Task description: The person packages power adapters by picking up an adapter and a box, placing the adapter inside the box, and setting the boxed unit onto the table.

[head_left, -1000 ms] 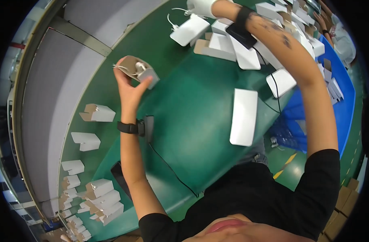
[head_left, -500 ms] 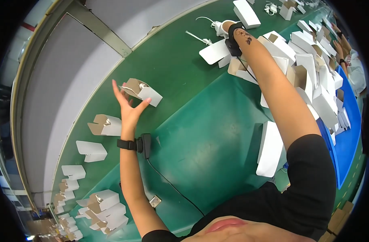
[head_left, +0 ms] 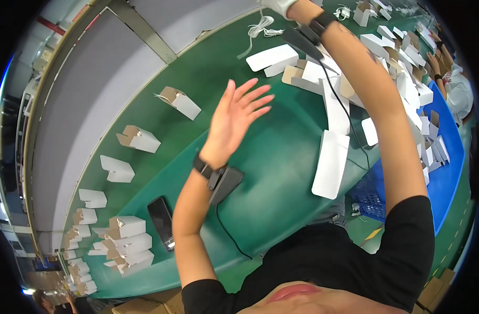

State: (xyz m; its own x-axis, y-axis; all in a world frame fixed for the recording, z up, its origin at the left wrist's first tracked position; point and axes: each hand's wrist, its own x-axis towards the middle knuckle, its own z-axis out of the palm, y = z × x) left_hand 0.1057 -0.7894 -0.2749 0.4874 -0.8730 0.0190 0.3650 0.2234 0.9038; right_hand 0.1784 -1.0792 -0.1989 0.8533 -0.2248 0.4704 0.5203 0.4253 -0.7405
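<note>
Green tabletop (head_left: 281,172) is strewn with white cartons. Left hand (head_left: 239,112) is held empty, fingers spread, beside a small open carton (head_left: 179,102); right hand (head_left: 281,5), mostly cropped, cannot be judged.

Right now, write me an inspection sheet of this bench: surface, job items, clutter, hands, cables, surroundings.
Surface: green curved worktable, grey belt along its far edge.
Job's things: small white cardboard box with open brown flap, lying on the table beyond the left hand; similar boxes spaced along the edge.
Clutter: heap of flat white carton blanks under the right arm; black phone; stacked folded boxes.
Hands: left hand open, fingers spread, holding nothing; right hand gloved, at the top rim, grip cannot be told.
Cables: coiled white cable; black lead from a wrist unit.
Surroundings: blue bin; another person's hands at far right.
</note>
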